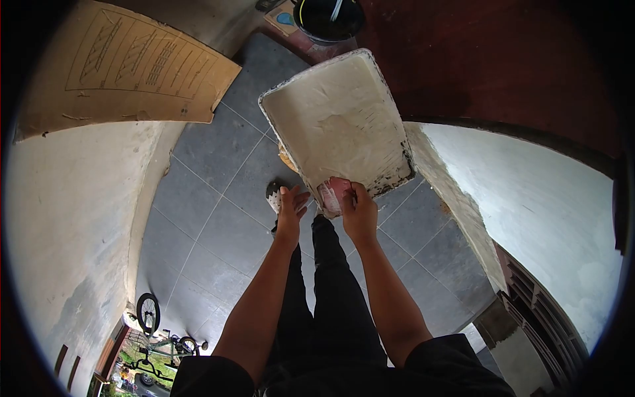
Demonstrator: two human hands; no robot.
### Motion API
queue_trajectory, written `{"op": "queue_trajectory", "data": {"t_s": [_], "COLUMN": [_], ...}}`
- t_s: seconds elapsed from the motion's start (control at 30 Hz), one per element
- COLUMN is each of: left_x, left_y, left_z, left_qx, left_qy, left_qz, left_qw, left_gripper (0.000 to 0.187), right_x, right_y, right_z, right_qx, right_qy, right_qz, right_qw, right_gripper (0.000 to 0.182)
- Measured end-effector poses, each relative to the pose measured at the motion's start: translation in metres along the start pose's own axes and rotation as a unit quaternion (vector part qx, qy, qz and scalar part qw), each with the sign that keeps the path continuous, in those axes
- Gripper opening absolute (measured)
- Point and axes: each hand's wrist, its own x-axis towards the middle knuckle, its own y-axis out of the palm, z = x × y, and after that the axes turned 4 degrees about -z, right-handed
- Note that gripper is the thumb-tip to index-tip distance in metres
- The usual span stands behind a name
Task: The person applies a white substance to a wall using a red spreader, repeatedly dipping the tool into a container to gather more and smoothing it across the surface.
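A large shallow tray [337,122] with a pale, dusty inner surface and dark worn edges lies ahead of me, tilted in view. At its near corner my right hand [360,210] grips a flat pinkish-red piece [335,193] with whitish smears, its fingers closed on the right edge. My left hand [291,206] is just left of that corner, fingers apart and holding nothing. A patterned dark and white shoe [272,196] shows behind the left hand.
Grey floor tiles [218,185] lie below. Cardboard [152,73] is at the upper left, a black bowl [329,18] at the top. Pale walls [86,198] flank both sides. A dark red surface [489,66] fills the upper right. A bicycle [162,344] shows at the lower left.
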Motion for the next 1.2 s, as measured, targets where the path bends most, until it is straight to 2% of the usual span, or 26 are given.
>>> {"op": "queue_trajectory", "data": {"t_s": [0.17, 0.4, 0.57, 0.63, 0.67, 0.73, 0.77, 0.83, 0.87, 0.93, 1.03, 1.1, 1.2], "left_x": [-0.001, 0.001, 0.0, -0.004, -0.006, -0.014, -0.019, -0.033, -0.041, -0.059, -0.094, -0.118, -0.155], "left_y": [0.0, -0.003, -0.014, -0.021, -0.025, -0.034, -0.038, -0.043, -0.046, -0.049, -0.041, -0.027, 0.0], "left_z": [-0.003, -0.005, 0.001, 0.004, 0.005, 0.008, 0.007, 0.005, 0.005, 0.002, -0.018, -0.041, -0.079], "left_qx": [0.0, 0.006, 0.018, 0.022, 0.021, 0.034, 0.035, 0.052, 0.054, 0.067, 0.078, 0.086, 0.098], "left_qy": [-0.006, -0.006, -0.001, -0.008, -0.004, -0.006, 0.0, -0.025, -0.015, -0.02, -0.003, 0.033, 0.106], "left_qz": [0.01, 0.003, -0.003, -0.025, -0.023, -0.037, -0.035, -0.043, -0.039, -0.035, -0.013, 0.005, 0.039], "left_qw": [1.0, 1.0, 1.0, 0.999, 0.999, 0.999, 0.999, 0.997, 0.998, 0.997, 0.997, 0.996, 0.989], "left_gripper": [0.104, 0.107, 0.108, 0.107, 0.107, 0.102, 0.102, 0.1, 0.1, 0.098, 0.097, 0.096, 0.096], "right_x": [0.011, 0.037, 0.057, 0.059, 0.059, 0.053, 0.051, 0.043, 0.037, 0.024, 0.006, -0.006, -0.024], "right_y": [0.002, 0.008, 0.007, 0.01, 0.004, -0.011, -0.02, -0.043, -0.055, -0.08, -0.112, -0.13, -0.154], "right_z": [0.01, 0.016, -0.004, -0.028, -0.024, -0.015, -0.009, 0.008, 0.018, 0.04, 0.065, 0.083, 0.112], "right_qx": [0.015, 0.006, 0.033, 0.263, 0.264, 0.361, 0.364, 0.419, 0.423, 0.508, 0.552, 0.597, 0.629], "right_qy": [0.011, 0.027, 0.061, 0.157, 0.153, 0.245, 0.24, 0.321, 0.312, 0.305, 0.258, 0.224, 0.162], "right_qz": [0.002, 0.052, 0.09, 0.11, 0.108, 0.124, 0.122, 0.147, 0.146, 0.185, 0.198, 0.197, 0.165], "right_qw": [1.0, 0.998, 0.993, 0.946, 0.946, 0.891, 0.892, 0.837, 0.838, 0.784, 0.768, 0.745, 0.742], "right_gripper": [0.019, 0.022, 0.023, 0.023, 0.023, 0.024, 0.024, 0.033, 0.033, 0.04, 0.042, 0.042, 0.042]}}
